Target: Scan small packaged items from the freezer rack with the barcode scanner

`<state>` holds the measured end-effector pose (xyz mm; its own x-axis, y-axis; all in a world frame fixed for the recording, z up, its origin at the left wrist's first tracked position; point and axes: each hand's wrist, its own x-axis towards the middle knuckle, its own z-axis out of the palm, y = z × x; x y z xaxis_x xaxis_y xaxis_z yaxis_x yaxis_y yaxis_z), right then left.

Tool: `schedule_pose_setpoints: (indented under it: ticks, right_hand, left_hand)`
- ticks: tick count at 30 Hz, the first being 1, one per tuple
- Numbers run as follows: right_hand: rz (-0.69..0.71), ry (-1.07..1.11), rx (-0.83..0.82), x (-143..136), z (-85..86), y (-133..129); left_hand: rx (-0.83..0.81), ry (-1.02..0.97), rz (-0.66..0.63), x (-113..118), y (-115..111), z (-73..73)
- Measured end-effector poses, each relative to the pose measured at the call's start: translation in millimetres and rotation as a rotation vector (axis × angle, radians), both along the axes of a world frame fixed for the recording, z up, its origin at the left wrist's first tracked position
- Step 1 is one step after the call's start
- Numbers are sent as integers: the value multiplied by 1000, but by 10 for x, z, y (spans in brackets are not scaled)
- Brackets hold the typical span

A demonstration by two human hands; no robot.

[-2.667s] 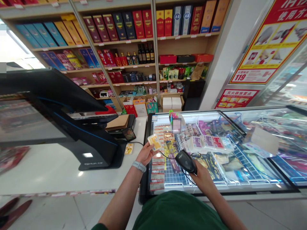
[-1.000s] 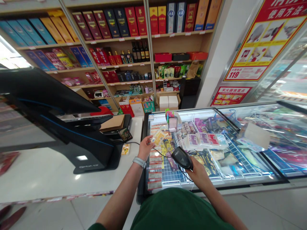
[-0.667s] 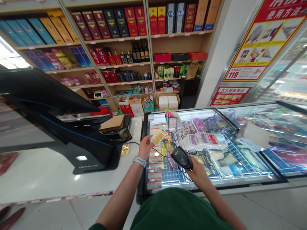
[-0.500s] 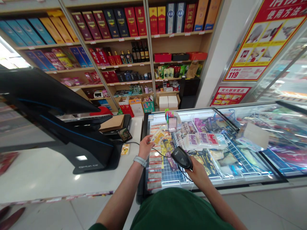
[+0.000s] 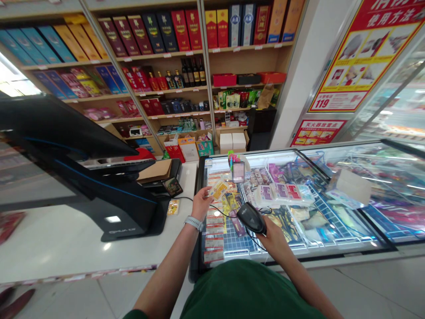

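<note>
Between the fingers of my left hand (image 5: 202,203) is a small flat packet (image 5: 219,189) with a yellow label, held by its left edge above the freezer's glass top. My right hand (image 5: 270,235) grips a black barcode scanner (image 5: 251,218) by its handle, its head turned up and left toward the packet. The scanner and the packet are apart. A black cable (image 5: 187,199) runs from the counter past my left hand toward the scanner. Another yellow packet (image 5: 173,207) lies on the white counter, left of my left hand.
A dark checkout terminal (image 5: 133,204) stands on the white counter (image 5: 66,248) at left. The glass-topped chest freezer (image 5: 332,230) holds bagged goods; clear-wrapped packs (image 5: 282,192) and an open carton (image 5: 352,188) rest on it. Shelves with boxes and bottles (image 5: 194,71) line the back.
Almost nothing differs. Both hands keep their places with the packet and the barcode scanner; the view has shifted very slightly.
</note>
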<state>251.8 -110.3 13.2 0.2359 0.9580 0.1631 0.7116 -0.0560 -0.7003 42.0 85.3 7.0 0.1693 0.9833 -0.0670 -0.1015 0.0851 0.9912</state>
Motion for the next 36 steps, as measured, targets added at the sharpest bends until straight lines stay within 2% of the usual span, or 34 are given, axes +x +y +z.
schedule_pose_setpoints:
  ticks: [36]
  right_hand:
    - [9,3,-30,17,-30,12]
  left_hand:
    - [11,12,-11,4,18,-28]
